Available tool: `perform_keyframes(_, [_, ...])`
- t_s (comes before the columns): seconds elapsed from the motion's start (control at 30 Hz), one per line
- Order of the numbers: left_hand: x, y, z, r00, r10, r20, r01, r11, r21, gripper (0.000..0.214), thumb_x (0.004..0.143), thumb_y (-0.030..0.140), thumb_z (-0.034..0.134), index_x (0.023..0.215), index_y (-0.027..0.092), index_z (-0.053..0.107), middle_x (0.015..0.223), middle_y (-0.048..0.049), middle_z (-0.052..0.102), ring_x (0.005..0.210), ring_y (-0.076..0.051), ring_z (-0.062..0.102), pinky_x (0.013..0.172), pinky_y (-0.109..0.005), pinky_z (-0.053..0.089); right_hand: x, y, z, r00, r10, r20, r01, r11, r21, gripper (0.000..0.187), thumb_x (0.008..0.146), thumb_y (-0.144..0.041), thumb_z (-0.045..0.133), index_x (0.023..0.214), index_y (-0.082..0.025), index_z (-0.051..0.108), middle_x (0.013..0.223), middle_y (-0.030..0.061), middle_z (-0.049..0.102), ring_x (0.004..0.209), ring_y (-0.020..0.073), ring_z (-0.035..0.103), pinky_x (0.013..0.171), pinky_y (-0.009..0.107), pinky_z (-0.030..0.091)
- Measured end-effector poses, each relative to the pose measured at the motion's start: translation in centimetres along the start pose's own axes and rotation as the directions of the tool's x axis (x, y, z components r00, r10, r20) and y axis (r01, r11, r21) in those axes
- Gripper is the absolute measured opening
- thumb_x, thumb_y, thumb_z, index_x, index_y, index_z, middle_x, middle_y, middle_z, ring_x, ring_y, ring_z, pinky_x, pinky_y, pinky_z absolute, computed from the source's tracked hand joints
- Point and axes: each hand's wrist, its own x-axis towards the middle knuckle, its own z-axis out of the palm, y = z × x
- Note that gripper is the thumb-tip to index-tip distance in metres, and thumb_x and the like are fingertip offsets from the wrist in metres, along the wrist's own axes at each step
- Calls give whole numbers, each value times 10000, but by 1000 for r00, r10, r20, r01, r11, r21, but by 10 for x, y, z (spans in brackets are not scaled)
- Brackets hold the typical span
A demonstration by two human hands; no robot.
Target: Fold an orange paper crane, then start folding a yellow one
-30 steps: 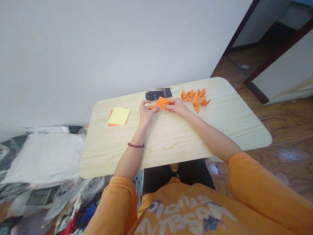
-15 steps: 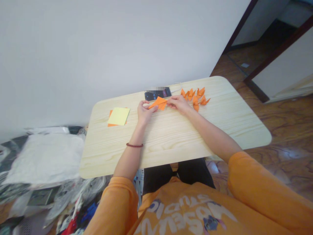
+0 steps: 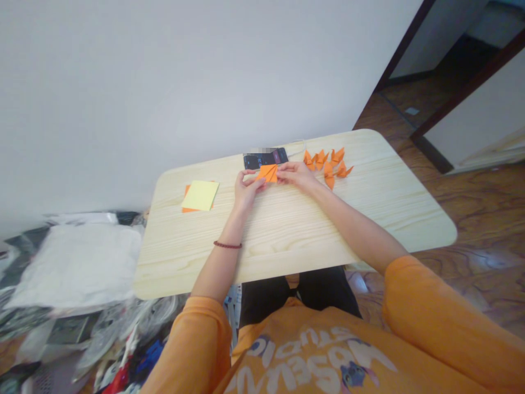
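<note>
A folded piece of orange origami paper point(image 3: 268, 173) is pinched between my two hands, just in front of the phone. My left hand point(image 3: 246, 190) grips its left side, thumb on top, and a dark red bead bracelet circles that wrist. At the paper's right edge the fingers of my right hand point(image 3: 296, 174) are closed on it. Creases run across its upper face. Several folded orange paper cranes point(image 3: 328, 174) stand together to the right of my right hand.
A black phone point(image 3: 266, 157) lies at the table's back edge with a white cable point(image 3: 298, 149) beside it. Yellow paper squares point(image 3: 200, 195) rest over orange ones at the left of the pale wooden table point(image 3: 295, 235). Bags and clutter point(image 3: 82, 262) lie on the floor to the left.
The orange paper went from a pointed kite-like outline to a smaller, squarer one. My hands have drawn slightly closer together, the left moving a little to the right.
</note>
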Motion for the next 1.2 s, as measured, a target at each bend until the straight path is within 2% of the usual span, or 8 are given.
perform_keyframes(0.17, [-3, -4, 5, 995, 18, 101, -20, 1000, 22, 372, 612, 168, 757, 897, 202, 520, 764, 12, 684, 663, -120, 665, 692, -285, 566, 0, 1, 1, 1000, -22, -18, 22, 1000, -14, 317, 529, -359, 833, 679, -160, 637, 554, -15, 624, 512, 88, 547, 539, 221, 437])
perform_keyframes(0.4, [0, -9, 3, 979, 200, 42, -204, 972, 118, 405, 658, 279, 761, 989, 236, 532, 788, 3, 699, 737, -139, 676, 681, -244, 519, -4, -4, 3, 1000, -13, -22, 15, 998, 56, 314, 548, -369, 819, 697, -165, 633, 596, -17, 614, 547, 91, 556, 551, 222, 423])
perform_keyframes(0.67, [1, -10, 1, 922, 386, 27, -370, 858, 356, 286, 693, 184, 686, 954, 231, 578, 942, -16, 693, 803, -128, 635, 599, -188, 421, -7, -3, 5, 999, -48, -20, 49, 997, 64, 317, 536, -371, 817, 715, -173, 646, 711, -13, 649, 664, 93, 576, 603, 207, 479])
perform_keyframes(0.73, [1, -10, 1, 929, 370, 14, -352, 870, 345, 330, 687, 182, 687, 984, 235, 555, 899, -3, 687, 686, -108, 613, 564, -190, 407, -7, -2, 6, 998, -56, -25, 57, 996, 65, 319, 533, -371, 820, 715, -181, 641, 729, -18, 649, 687, 98, 578, 611, 211, 495])
perform_keyframes(0.83, [2, -10, 3, 957, 289, 23, -287, 932, 223, 394, 684, 202, 697, 1028, 240, 511, 806, 18, 671, 567, -97, 593, 561, -208, 444, -5, 3, 6, 997, -80, 9, 79, 991, 109, 315, 540, -365, 827, 713, -183, 637, 769, -16, 667, 712, 103, 595, 654, 233, 522])
perform_keyframes(0.93, [2, -8, 6, 974, 219, 53, -223, 970, 101, 344, 709, 260, 702, 998, 233, 517, 772, 12, 677, 634, -120, 649, 657, -244, 511, -2, 9, 5, 995, -92, 26, 88, 987, 135, 302, 552, -357, 833, 711, -180, 647, 771, -11, 680, 726, 103, 611, 717, 256, 532])
perform_keyframes(1.03, [3, -4, 6, 984, 162, 69, -167, 984, 63, 240, 754, 354, 684, 901, 213, 557, 748, 2, 680, 663, -119, 659, 710, -259, 526, -2, 10, 5, 996, -89, 25, 85, 989, 118, 313, 543, -363, 847, 718, -178, 665, 771, -5, 688, 749, 108, 623, 760, 270, 530])
perform_keyframes(1.2, [6, -5, 3, 975, 196, 106, -201, 979, 34, 237, 743, 393, 694, 848, 200, 603, 760, -8, 689, 731, -125, 669, 754, -266, 529, -6, 6, 6, 994, -92, 60, 87, 992, 91, 321, 565, -408, 840, 717, -176, 679, 771, 0, 690, 773, 115, 632, 815, 287, 522])
